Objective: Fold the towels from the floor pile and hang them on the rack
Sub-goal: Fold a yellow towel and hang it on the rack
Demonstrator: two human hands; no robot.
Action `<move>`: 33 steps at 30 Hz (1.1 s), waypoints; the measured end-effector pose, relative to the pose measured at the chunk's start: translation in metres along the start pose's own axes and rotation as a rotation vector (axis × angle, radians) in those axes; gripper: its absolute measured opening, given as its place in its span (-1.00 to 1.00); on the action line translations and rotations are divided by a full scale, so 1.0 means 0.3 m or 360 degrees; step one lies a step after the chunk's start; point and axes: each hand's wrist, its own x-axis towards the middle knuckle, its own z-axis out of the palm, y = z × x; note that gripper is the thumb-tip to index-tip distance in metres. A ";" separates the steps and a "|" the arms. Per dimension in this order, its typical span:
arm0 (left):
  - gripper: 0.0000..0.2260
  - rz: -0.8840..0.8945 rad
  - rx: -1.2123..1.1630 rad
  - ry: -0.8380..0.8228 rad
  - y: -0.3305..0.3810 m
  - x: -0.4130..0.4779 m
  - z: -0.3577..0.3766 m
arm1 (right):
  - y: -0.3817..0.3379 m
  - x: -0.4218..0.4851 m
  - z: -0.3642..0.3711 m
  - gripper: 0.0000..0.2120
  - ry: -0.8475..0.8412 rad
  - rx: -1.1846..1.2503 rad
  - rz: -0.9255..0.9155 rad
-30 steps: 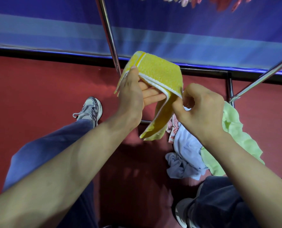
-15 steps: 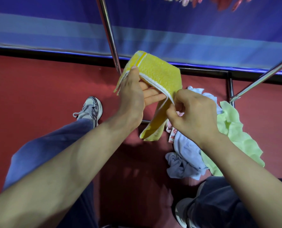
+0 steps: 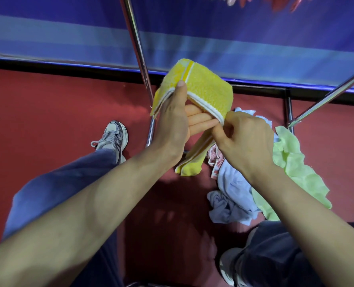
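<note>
- On red floor [image 3: 48, 121], right of centre: pile [image 3: 232, 189] of loose towels, pale blue and green, beside the rack [image 3: 136, 44] bars.
- Yellow towel [image 3: 209, 88]: folded, held in air above the floor, in front of a rack upright.
- Left hand [image 3: 172, 123]: thumb on top, fingers under the fold, gripping the towel.
- Right hand [image 3: 244, 137]: fingers curled, pinching the towel's white edge.

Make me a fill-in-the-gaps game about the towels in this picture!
The left hand and right hand both hold a folded towel that is ____. In the floor pile, next to the pale blue towel, lies a crumpled towel of light ____. The floor under the pile is ____.
Missing words: yellow, green, red.
</note>
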 end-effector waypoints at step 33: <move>-0.60 0.0232 0.0261 0.0073 0.031 -0.014 -0.003 | -0.001 0.014 -0.035 -0.73 0.0187 -0.0018 -0.0178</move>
